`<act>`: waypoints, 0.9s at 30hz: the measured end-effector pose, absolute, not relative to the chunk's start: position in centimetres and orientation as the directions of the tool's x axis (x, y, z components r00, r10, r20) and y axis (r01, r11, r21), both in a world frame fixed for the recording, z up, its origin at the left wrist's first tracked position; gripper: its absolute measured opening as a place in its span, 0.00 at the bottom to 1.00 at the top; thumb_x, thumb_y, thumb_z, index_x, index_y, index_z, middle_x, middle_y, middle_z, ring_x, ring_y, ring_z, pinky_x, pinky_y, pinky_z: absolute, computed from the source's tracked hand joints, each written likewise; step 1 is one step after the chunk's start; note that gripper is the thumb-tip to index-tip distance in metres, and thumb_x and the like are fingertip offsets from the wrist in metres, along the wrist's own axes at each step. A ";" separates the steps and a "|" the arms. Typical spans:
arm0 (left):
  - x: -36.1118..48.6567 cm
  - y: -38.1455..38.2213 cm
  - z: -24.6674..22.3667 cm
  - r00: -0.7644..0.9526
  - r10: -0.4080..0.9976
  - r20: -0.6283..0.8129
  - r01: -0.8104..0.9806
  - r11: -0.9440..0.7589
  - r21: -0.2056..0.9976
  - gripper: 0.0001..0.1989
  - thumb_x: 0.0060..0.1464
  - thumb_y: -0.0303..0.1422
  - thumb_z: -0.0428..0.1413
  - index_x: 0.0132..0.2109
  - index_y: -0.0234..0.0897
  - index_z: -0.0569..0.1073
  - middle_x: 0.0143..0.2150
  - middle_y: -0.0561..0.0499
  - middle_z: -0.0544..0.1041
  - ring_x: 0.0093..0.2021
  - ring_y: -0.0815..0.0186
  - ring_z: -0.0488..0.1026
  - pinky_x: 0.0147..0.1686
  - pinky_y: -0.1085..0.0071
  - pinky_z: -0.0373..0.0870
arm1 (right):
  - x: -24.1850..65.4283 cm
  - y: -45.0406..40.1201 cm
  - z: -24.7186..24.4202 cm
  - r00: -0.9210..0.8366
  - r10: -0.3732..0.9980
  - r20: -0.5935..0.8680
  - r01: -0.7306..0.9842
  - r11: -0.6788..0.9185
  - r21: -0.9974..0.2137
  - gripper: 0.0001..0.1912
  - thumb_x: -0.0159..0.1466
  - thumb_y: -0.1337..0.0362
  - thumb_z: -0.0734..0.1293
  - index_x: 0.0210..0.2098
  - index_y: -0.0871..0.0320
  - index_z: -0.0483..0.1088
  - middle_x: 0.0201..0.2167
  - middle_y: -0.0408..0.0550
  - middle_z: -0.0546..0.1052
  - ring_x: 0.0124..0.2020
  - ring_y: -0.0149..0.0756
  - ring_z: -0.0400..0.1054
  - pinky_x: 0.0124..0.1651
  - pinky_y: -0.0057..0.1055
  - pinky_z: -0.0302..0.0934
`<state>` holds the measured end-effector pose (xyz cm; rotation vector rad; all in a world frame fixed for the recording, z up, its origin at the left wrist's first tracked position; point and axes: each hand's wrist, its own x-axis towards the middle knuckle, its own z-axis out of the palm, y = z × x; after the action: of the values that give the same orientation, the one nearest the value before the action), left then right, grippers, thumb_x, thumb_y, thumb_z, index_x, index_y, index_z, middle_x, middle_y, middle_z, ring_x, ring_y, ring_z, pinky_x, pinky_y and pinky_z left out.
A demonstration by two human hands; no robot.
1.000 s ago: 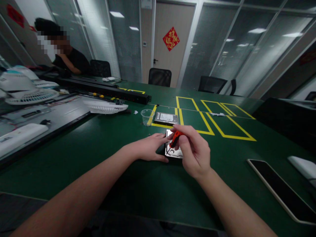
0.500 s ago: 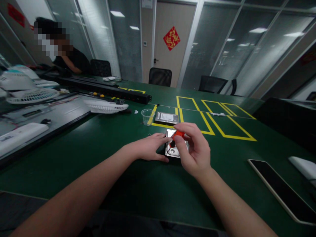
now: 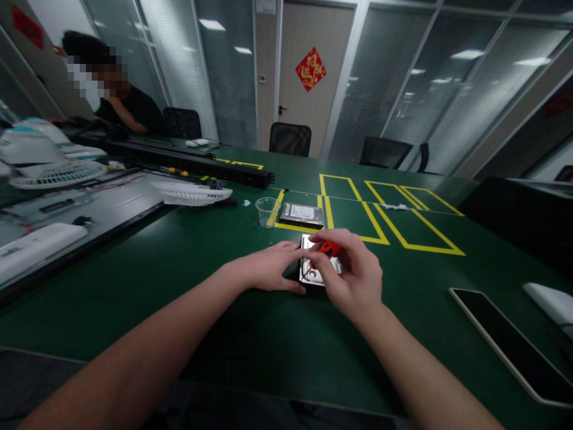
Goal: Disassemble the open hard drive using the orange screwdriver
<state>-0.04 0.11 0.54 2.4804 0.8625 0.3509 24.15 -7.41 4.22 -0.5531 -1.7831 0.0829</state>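
Note:
A silver hard drive [image 3: 315,276] lies on the green table in front of me. My left hand [image 3: 280,267] holds it along its left side, thumb at the near corner and index finger reaching over the top. In the fingers of my right hand [image 3: 351,269] is a red and black screwdriver [image 3: 330,249], gripped above the drive. Its tip is hidden, so I cannot tell exactly where it touches. Just beyond lies a second hard drive [image 3: 302,215] with a white label, inside a yellow taped outline. Left of that stands a clear plastic cup [image 3: 267,213].
A phone [image 3: 505,343] lies to the right, beside a white object [image 3: 548,303]. On the left are a large metal panel [image 3: 111,206], white fan parts [image 3: 192,192] and a long black bar [image 3: 192,162]. A person [image 3: 129,107] sits at the far left.
My right hand's fingers have shifted around the screwdriver handle, and the handle now shows at a different angle. My left hand and both drives have stayed in place.

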 end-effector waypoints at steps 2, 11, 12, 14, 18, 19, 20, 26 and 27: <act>0.0 0.1 0.4 0.766 0.637 0.082 0.513 -0.684 0.518 0.48 0.70 0.55 0.79 0.88 0.52 0.74 0.89 0.36 0.76 0.90 0.31 0.70 0.88 0.33 0.71 | 24.3 -7.5 4.3 -0.194 0.411 0.891 0.307 0.888 -0.343 0.13 0.85 0.62 0.78 0.67 0.49 0.86 0.56 0.53 0.95 0.52 0.48 0.93 0.56 0.46 0.90; 0.1 0.0 0.8 0.757 0.651 0.057 0.540 -0.673 0.504 0.56 0.69 0.56 0.80 0.93 0.48 0.67 0.93 0.35 0.71 0.93 0.32 0.66 0.92 0.35 0.66 | 24.4 -7.7 4.2 -0.218 0.469 0.856 0.217 0.878 -0.426 0.25 0.91 0.64 0.64 0.80 0.44 0.83 0.67 0.53 0.92 0.53 0.47 0.91 0.63 0.53 0.90; 0.2 0.0 0.9 0.758 0.650 0.059 0.539 -0.674 0.506 0.55 0.69 0.56 0.80 0.92 0.48 0.69 0.92 0.35 0.73 0.93 0.31 0.67 0.91 0.36 0.67 | 24.4 -7.7 4.3 -0.219 0.465 0.858 0.230 0.879 -0.417 0.25 0.91 0.65 0.64 0.79 0.45 0.83 0.67 0.54 0.92 0.53 0.47 0.91 0.63 0.53 0.90; 0.3 -0.1 1.0 0.759 0.648 0.063 0.534 -0.675 0.510 0.51 0.69 0.54 0.81 0.89 0.47 0.73 0.89 0.35 0.75 0.91 0.31 0.69 0.90 0.36 0.69 | 24.3 -7.7 4.4 -0.220 0.450 0.865 0.256 0.883 -0.394 0.23 0.90 0.65 0.66 0.77 0.47 0.84 0.65 0.56 0.92 0.55 0.48 0.91 0.62 0.52 0.90; 0.3 -0.1 0.8 0.756 0.651 0.069 0.530 -0.671 0.518 0.48 0.68 0.54 0.80 0.86 0.46 0.76 0.88 0.34 0.77 0.90 0.29 0.70 0.90 0.33 0.68 | 24.2 -7.7 4.6 -0.207 0.426 0.881 0.281 0.888 -0.364 0.18 0.88 0.65 0.69 0.72 0.48 0.85 0.63 0.57 0.91 0.58 0.50 0.90 0.61 0.53 0.90; 0.2 -0.1 0.8 0.756 0.651 0.069 0.530 -0.670 0.519 0.48 0.68 0.54 0.80 0.86 0.45 0.76 0.88 0.34 0.77 0.90 0.29 0.69 0.90 0.32 0.68 | 24.2 -7.7 4.6 -0.202 0.422 0.884 0.285 0.889 -0.359 0.18 0.88 0.66 0.70 0.72 0.48 0.85 0.63 0.57 0.91 0.58 0.50 0.90 0.61 0.53 0.90; 0.2 0.0 0.7 0.758 0.648 0.070 0.527 -0.672 0.520 0.49 0.68 0.54 0.80 0.86 0.46 0.75 0.88 0.34 0.77 0.91 0.29 0.69 0.90 0.32 0.68 | 24.2 -7.7 4.6 -0.198 0.419 0.886 0.289 0.889 -0.355 0.17 0.88 0.66 0.71 0.71 0.48 0.85 0.63 0.57 0.91 0.58 0.50 0.90 0.60 0.52 0.90; 0.1 0.0 0.8 0.770 0.631 0.091 0.502 -0.689 0.523 0.49 0.69 0.56 0.79 0.88 0.50 0.75 0.89 0.37 0.76 0.90 0.29 0.70 0.88 0.33 0.70 | 23.9 -7.5 4.7 -0.176 0.384 0.906 0.329 0.891 -0.313 0.13 0.85 0.67 0.75 0.65 0.48 0.85 0.58 0.56 0.92 0.57 0.50 0.90 0.58 0.51 0.90; 0.1 0.1 0.8 0.771 0.631 0.086 0.504 -0.687 0.523 0.48 0.69 0.55 0.79 0.87 0.50 0.76 0.89 0.37 0.77 0.90 0.30 0.70 0.89 0.34 0.70 | 23.9 -7.5 4.8 -0.174 0.377 0.910 0.329 0.893 -0.306 0.12 0.84 0.67 0.76 0.64 0.48 0.85 0.56 0.55 0.92 0.56 0.50 0.90 0.58 0.50 0.90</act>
<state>0.10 0.07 0.81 2.4848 0.8530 0.3569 23.86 -7.49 4.77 -0.5342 -1.7760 0.0454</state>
